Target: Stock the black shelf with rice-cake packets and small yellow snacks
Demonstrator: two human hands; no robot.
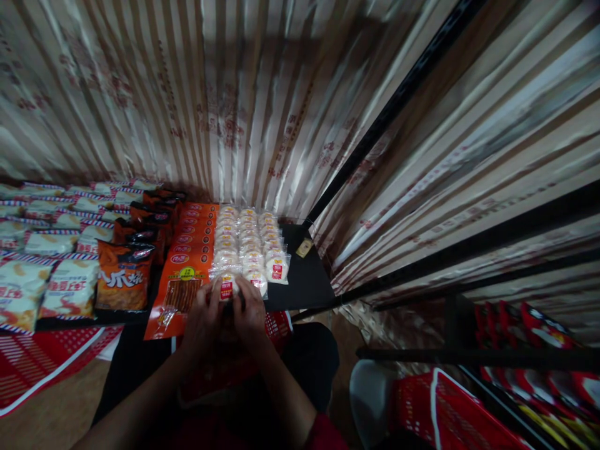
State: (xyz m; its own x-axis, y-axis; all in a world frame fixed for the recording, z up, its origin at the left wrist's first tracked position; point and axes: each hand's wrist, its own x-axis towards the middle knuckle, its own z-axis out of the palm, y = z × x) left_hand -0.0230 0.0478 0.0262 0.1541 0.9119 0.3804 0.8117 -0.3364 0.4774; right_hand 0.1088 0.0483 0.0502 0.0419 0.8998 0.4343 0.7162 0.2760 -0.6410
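My left hand point(203, 316) and my right hand point(252, 317) are closed on the two sides of a small clear packet point(227, 287) with a round white snack and a red label. It lies at the front of the left column of similar packets point(248, 234), which overlap in three columns on a dark shelf point(302, 278). Just left of my left hand are overlapping orange packs point(180, 278) with brown sticks showing in a window. The undersides of my fingers are hidden.
Orange-and-black snack bags point(124, 275) and rows of white snack bags point(69, 284) fill the left. A small yellowish tag point(304, 247) lies near a black post point(375, 134). Pleated sheeting point(253, 94) hangs behind. Red packets point(546, 325) stand on a rack at right.
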